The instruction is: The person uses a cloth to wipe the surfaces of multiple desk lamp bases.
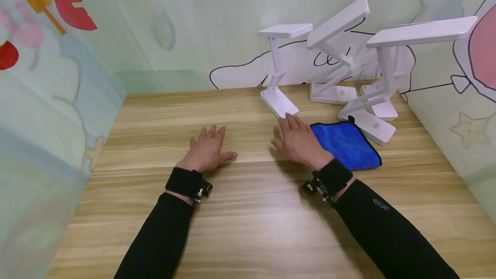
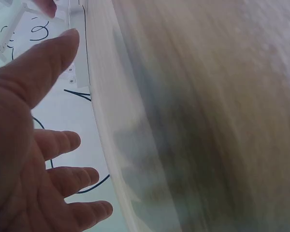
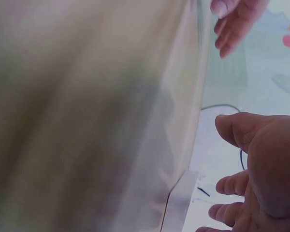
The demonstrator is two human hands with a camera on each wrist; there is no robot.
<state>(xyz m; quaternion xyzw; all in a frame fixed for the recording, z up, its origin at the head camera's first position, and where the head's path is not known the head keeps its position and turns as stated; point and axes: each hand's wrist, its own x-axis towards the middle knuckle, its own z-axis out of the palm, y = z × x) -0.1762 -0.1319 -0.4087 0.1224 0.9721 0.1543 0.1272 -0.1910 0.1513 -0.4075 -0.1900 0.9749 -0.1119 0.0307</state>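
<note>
Sleeves (image 1: 156, 240); hands (image 1: 206, 150) (image 1: 300, 142) apart; lamp (image 1: 277, 100) edge by right fingertips (image 1: 283, 124)

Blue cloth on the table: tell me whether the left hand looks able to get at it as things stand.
Probably not straight across: the left hand is open and holds nothing, but in the head view the right hand is between it and the blue cloth.
</note>
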